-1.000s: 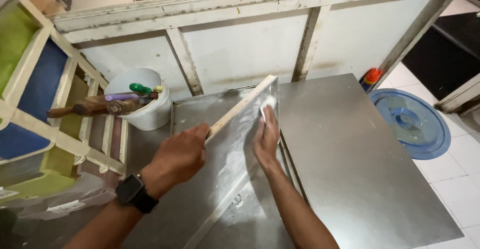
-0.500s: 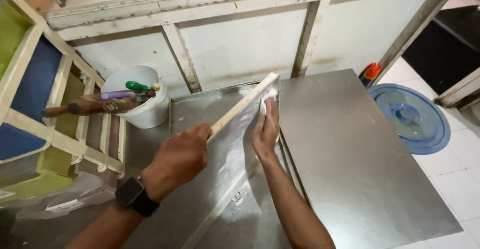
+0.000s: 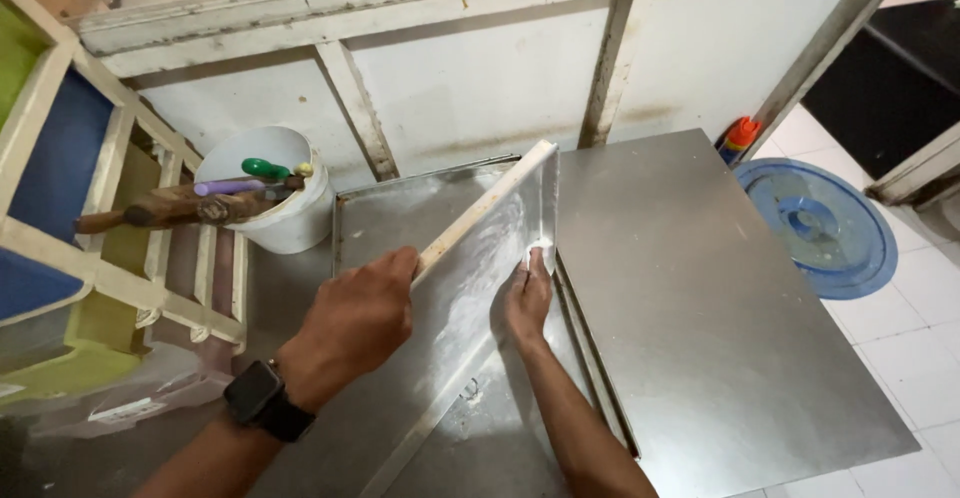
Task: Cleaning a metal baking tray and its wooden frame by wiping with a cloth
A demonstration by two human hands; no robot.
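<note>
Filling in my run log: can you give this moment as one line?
left hand: grips raised edge of tilted rectangular metal tray | right hand: presses small white cloth on tray's surface | white plastic bucket: behind

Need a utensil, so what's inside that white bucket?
The white bucket holds tool handles: a green one, a purple one and a wooden one sticking out. Their lower ends and the bucket's bottom are hidden.

A rough working kitchen or food-stall back area: a steel worktop [image 3: 720, 308] and metal trays [image 3: 400, 218] sit against a worn white wooden frame [image 3: 360, 108], a white bucket [image 3: 285, 223] of utensils at far left, tiled floor [image 3: 900, 328] at right.
</note>
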